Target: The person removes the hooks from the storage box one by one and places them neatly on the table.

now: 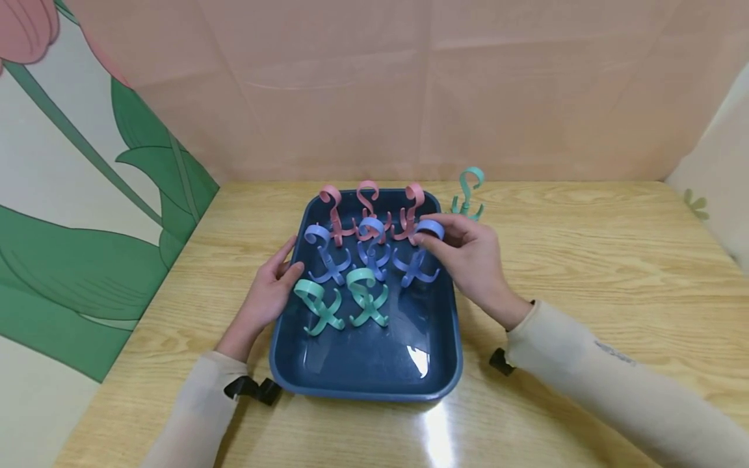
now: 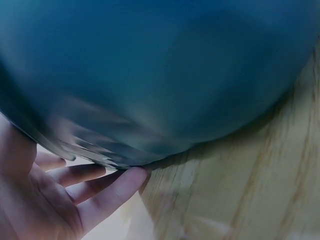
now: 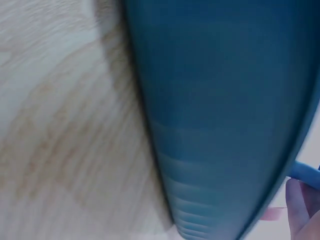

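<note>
My right hand [image 1: 471, 257] pinches the curled top of a blue-violet rotating four-prong hook [image 1: 414, 268], its prongs low inside the dark blue tray [image 1: 365, 395]. In the right wrist view, fingertips [image 3: 299, 205] meet the blue hook's curl [image 3: 306, 174] beyond the rim. My left hand [image 1: 270, 289] holds the tray's left side, thumb at the rim and fingers against the outer wall [image 2: 165, 75]. Two more blue hooks [image 1: 330, 263] stand in the same row. Behind them are three pink hooks [image 1: 335, 218]; in front are two green hooks [image 1: 368, 299].
Another green hook [image 1: 466, 195] stands on the wooden table [image 1: 585, 260], behind the tray's right corner. A pink-beige sheet [image 1: 374, 91] hangs along the table's back edge. To the left is a wall with painted leaves [image 1: 76, 266].
</note>
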A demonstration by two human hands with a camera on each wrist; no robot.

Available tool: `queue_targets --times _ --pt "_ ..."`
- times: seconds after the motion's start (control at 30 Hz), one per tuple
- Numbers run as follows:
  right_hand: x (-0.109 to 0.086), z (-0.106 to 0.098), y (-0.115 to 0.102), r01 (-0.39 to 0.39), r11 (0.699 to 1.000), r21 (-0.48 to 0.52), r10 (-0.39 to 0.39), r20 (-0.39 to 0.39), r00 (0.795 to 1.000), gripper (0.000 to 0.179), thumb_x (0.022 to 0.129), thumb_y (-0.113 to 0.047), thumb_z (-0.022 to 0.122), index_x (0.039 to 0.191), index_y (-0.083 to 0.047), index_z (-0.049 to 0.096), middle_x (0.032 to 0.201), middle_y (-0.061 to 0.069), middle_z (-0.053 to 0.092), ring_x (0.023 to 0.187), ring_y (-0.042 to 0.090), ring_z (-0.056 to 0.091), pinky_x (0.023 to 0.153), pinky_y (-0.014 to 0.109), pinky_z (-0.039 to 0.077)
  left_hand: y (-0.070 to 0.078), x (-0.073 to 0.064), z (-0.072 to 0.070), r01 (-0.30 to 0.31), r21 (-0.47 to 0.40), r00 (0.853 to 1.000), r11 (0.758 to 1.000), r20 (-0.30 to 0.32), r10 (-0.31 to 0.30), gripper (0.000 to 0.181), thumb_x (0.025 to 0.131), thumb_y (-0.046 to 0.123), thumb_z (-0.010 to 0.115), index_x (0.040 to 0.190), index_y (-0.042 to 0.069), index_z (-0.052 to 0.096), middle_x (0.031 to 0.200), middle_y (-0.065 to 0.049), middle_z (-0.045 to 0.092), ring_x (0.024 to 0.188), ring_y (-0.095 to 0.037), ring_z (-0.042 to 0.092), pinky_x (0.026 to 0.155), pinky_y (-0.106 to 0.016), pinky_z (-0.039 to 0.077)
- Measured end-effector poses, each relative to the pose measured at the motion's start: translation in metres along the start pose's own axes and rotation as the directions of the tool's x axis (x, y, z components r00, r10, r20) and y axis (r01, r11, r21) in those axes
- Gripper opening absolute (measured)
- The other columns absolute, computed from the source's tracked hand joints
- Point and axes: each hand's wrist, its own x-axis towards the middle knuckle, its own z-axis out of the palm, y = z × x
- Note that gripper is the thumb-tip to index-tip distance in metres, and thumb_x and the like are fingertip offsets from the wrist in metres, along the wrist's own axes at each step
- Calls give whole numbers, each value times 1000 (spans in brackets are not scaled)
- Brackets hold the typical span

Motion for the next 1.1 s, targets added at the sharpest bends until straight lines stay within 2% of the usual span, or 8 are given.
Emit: queue_targets --times 0.17,0.43,0.53,0.67,0.77,1.1 --pt "1 -7 -12 2 1000 -3 -2 25 1000 26 86 -2 78 112 -1 74 97 10 76 85 16 73 76 26 58 1 -1 0 -7 -13 1000 1000 4 7 58 108 23 46 161 21 24 138 -24 57 119 -34 62 94 -41 53" --pt "3 -18 -26 35 999 20 -35 10 999 26 86 1 77 112 0 74 98 8 76 86 16 73 78 27 58 2 -1 -1 7 11 1000 1000 3 -7 57 109 24 45 162 23 24 139 -21 57 121 -32 61 99 -49 49" --pt "3 -23 -32 50 998 43 -50 11 999 27 86 2 77 113 1 74 98 7 76 86 17 74 78 26 58 1 -1 0 -4 6 1000 1000 1 4 57 108 23 45 162 21 24 137 -22 58 118 -32 62 96 -44 52" --pt "3 -30 -39 71 988 139 -73 10 997 29 84 7 76 113 3 74 99 9 76 87 18 74 80 27 57 0 0 1 -15 -18 1000 1000 -4 15 57 108 21 47 161 19 25 134 -24 60 113 -34 64 87 -32 55" --pt "4 -34 -43 85 975 205 -88 7 996 29 83 11 75 111 6 73 100 12 75 89 19 74 81 28 57 -2 0 0 -16 -33 1000 999 -3 15 57 108 21 47 161 19 26 133 -25 60 112 -36 65 83 -28 55" --pt "5 -50 -43 92 970 226 -92 -11 996 28 81 16 74 109 13 70 99 14 75 90 19 74 81 27 57 -1 -1 1 -11 -13 1000 1000 7 11 57 108 23 46 161 21 25 136 -24 59 115 -34 64 88 -34 55"
